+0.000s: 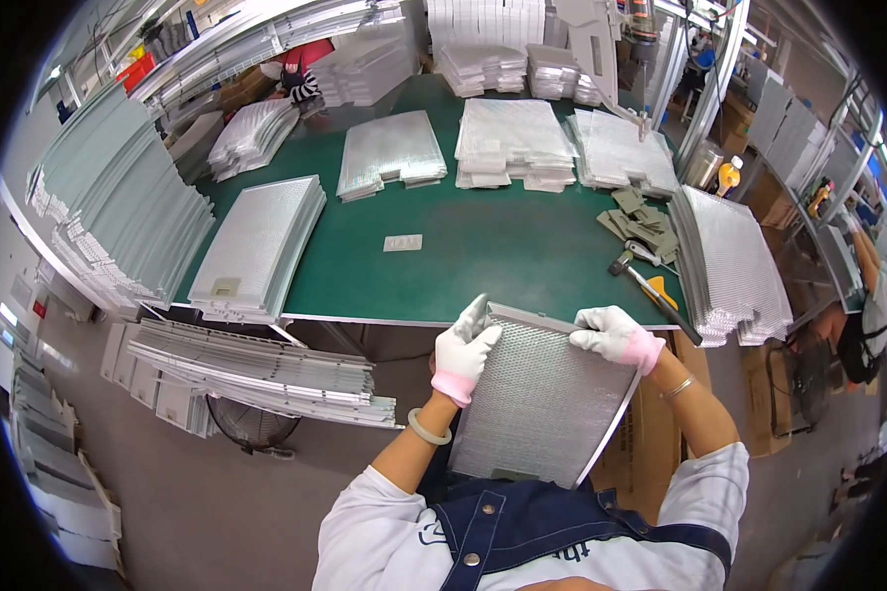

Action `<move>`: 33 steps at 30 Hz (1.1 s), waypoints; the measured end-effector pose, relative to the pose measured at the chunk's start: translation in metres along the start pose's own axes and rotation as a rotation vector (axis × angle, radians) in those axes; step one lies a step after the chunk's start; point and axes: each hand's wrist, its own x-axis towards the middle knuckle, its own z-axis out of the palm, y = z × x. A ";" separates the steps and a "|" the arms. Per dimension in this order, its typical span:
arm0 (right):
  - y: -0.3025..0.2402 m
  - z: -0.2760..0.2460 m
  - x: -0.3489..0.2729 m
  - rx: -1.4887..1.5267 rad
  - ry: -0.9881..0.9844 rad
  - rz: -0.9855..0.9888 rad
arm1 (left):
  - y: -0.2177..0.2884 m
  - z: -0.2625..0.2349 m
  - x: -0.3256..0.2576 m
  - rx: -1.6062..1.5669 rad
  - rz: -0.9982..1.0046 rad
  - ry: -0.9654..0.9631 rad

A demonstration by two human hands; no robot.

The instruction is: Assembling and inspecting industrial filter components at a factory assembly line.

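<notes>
I hold a framed metal mesh filter panel (542,404) tilted against my lap, its top edge at the near rim of the green table (483,256). My left hand (463,350), in a white glove with a pink cuff, grips the panel's upper left corner. My right hand (611,333), gloved the same way, grips the upper right corner. A pale bangle sits on my left wrist and a thin bracelet on my right.
Stacks of mesh sheets (514,143) and framed panels (256,246) cover the table. A hammer (650,286) and grey cloth pieces (643,222) lie at the right, beside another panel stack (734,266). Metal frames (256,369) pile up at my left. Another person (296,79) works at the far end.
</notes>
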 end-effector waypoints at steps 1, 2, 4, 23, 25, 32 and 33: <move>0.000 0.000 0.000 0.001 -0.002 0.000 | 0.004 -0.001 -0.001 -0.159 -0.117 -0.004; 0.001 0.000 0.000 0.019 -0.002 0.000 | 0.004 -0.002 -0.001 -0.167 -0.101 -0.010; 0.002 -0.001 -0.001 0.036 -0.004 -0.001 | 0.003 -0.006 0.000 -0.105 -0.113 -0.027; 0.003 0.000 -0.001 -0.162 0.018 -0.084 | 0.029 0.008 0.004 0.479 0.140 0.176; 0.002 0.000 -0.002 -0.145 0.025 -0.075 | 0.026 0.010 0.005 0.523 0.138 0.192; 0.000 -0.006 0.001 -0.311 -0.041 -0.152 | 0.011 -0.011 0.008 -0.051 0.000 -0.047; -0.003 -0.007 0.000 -0.337 -0.067 -0.128 | 0.012 -0.015 0.007 -0.047 -0.004 -0.046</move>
